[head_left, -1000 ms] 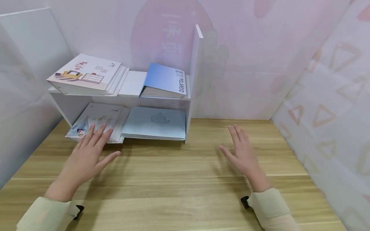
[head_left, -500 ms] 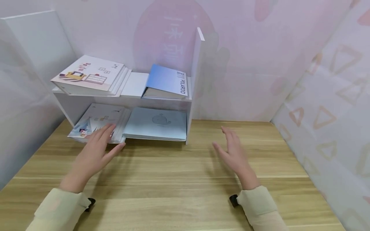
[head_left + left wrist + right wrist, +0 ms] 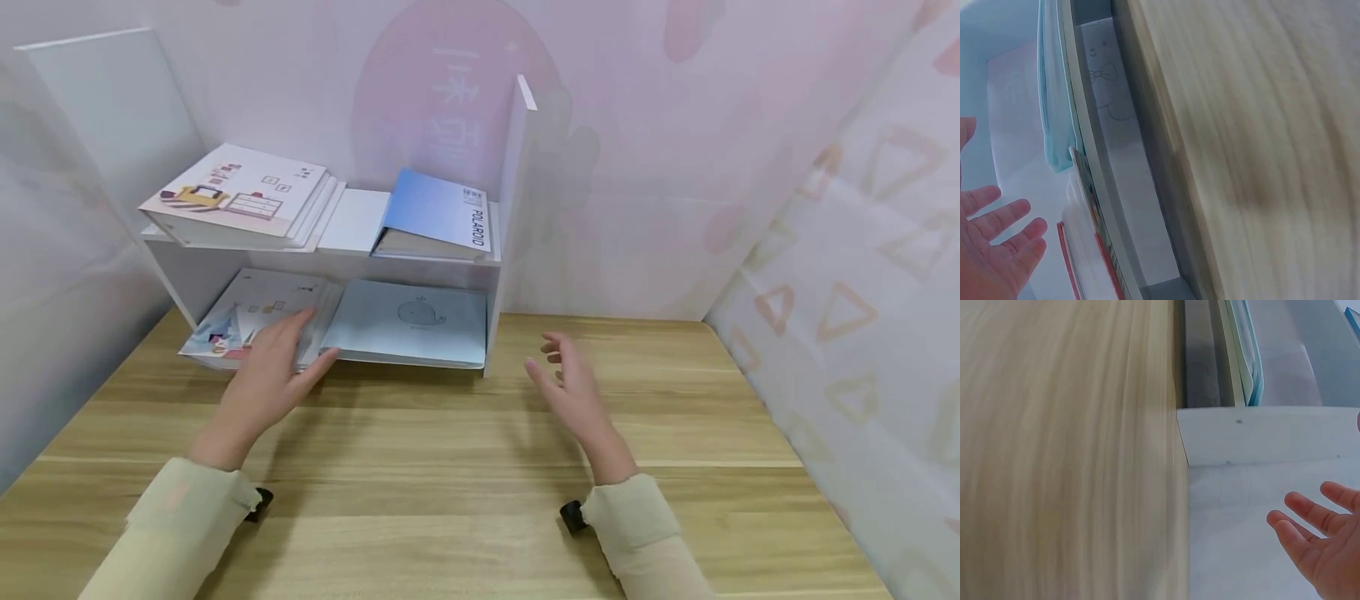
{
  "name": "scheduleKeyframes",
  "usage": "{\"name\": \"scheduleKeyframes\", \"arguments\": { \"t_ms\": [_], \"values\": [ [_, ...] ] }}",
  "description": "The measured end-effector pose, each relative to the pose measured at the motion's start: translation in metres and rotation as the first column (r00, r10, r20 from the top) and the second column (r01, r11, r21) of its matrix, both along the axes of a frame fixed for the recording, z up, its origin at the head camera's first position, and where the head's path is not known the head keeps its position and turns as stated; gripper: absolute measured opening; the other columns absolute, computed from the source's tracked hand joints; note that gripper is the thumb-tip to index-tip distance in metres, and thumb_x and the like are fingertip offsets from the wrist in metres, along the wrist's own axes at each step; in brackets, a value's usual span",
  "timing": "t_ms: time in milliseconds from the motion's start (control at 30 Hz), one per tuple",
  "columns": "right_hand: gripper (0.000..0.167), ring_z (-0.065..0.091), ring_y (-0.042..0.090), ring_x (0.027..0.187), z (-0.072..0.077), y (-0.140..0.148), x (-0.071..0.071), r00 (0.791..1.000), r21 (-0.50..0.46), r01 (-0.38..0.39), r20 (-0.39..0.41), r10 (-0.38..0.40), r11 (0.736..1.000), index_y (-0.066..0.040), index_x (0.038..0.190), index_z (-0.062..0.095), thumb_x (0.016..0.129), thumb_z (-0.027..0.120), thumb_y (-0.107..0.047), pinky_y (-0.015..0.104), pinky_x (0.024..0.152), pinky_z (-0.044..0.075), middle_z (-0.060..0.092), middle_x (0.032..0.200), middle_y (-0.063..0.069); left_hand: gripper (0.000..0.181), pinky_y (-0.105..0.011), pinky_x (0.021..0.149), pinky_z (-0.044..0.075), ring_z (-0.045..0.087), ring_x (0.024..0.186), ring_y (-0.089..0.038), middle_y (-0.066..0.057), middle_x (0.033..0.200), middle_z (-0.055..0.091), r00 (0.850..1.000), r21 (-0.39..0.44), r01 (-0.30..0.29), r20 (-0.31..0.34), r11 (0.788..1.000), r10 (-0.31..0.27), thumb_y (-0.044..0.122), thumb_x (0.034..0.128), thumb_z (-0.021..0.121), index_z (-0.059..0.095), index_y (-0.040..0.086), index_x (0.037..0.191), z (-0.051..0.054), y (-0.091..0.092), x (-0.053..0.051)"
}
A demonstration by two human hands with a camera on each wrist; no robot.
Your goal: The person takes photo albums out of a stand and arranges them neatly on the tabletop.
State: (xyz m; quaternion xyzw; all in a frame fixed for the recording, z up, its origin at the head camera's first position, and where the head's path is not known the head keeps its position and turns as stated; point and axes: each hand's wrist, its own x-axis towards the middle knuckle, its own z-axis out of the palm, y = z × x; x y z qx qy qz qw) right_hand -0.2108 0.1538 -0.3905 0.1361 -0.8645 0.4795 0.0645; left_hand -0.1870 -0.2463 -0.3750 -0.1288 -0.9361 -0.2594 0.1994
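My left hand (image 3: 270, 375) hovers in front of the lower shelf, fingers extended and thumb apart. In the head view it overlaps a white illustrated book (image 3: 258, 300); its thumb tip appears by the left front corner of a light blue album (image 3: 442, 321) with a whale drawing. The left wrist view shows the hand (image 3: 1000, 244) apart from the light blue album (image 3: 1057, 94). My right hand (image 3: 576, 396) hangs to the right of the shelf's side panel with nothing in it, fingers loosely bent. In the right wrist view, that hand (image 3: 1329, 531) touches nothing.
A white two-level shelf (image 3: 513, 158) stands on the wooden table (image 3: 450, 500) by the back wall. Its upper level bears a stack of white books (image 3: 232, 196) and a blue POLAROID album (image 3: 435, 212). Patterned cloth walls (image 3: 817, 333) border the table at the back and sides.
My left hand has shifted right toward the light blue album's corner, its fingers drawing closer together. The right hand has moved left toward the shelf, fingers bending slightly. The books have not moved.
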Motion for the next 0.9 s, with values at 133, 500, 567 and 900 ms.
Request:
{"name": "scheduleKeyframes", "arguments": {
  "t_ms": [133,500,567,900],
  "values": [
    [0.057,0.049,0.040,0.126,0.002,-0.009,-0.003,1.000,-0.045,-0.001,0.029,0.002,0.999,-0.009,0.144,0.040,0.099,0.059,-0.039,0.059,0.106,0.043,0.052,0.135,0.015,0.071,-0.067,0.107,0.031,0.038,0.134,-0.051,-0.031,0.146,0.044,1.000,0.003,0.005,0.007,1.000,-0.005,0.040,0.0983,0.060,0.036,-0.004,0.149,0.002,0.003,-0.006],
    [0.048,0.055,0.033,0.119,-0.003,-0.033,-0.009,0.997,-0.097,0.000,0.077,0.007,0.995,-0.009,0.135,0.048,0.098,0.063,-0.033,0.053,0.103,0.047,0.058,0.129,0.020,0.072,-0.067,0.108,0.030,0.038,0.133,-0.054,-0.034,0.146,0.043,1.000,0.007,-0.006,0.029,1.000,0.005,0.039,0.0982,0.060,0.036,-0.007,0.147,0.000,0.010,-0.022],
    [0.045,0.056,0.033,0.118,-0.004,-0.036,-0.009,0.997,-0.102,-0.004,0.081,0.012,0.995,-0.009,0.133,0.052,0.097,0.064,-0.033,0.052,0.102,0.047,0.060,0.128,0.019,0.072,-0.068,0.108,0.031,0.038,0.133,-0.054,-0.034,0.146,0.042,0.999,-0.002,-0.009,0.036,1.000,0.009,0.040,0.0983,0.060,0.035,-0.007,0.148,0.000,0.011,-0.023],
    [0.037,0.063,0.026,0.106,-0.009,-0.048,-0.015,0.997,-0.101,0.034,0.068,-0.027,0.994,-0.002,0.119,0.063,0.094,0.069,-0.029,0.047,0.097,0.052,0.068,0.110,0.012,0.074,-0.067,0.109,0.031,0.036,0.134,-0.054,-0.034,0.147,0.040,0.995,-0.006,-0.037,0.092,0.999,0.037,0.042,0.0994,0.057,0.034,-0.008,0.148,0.000,0.016,-0.030]
  ]
}}
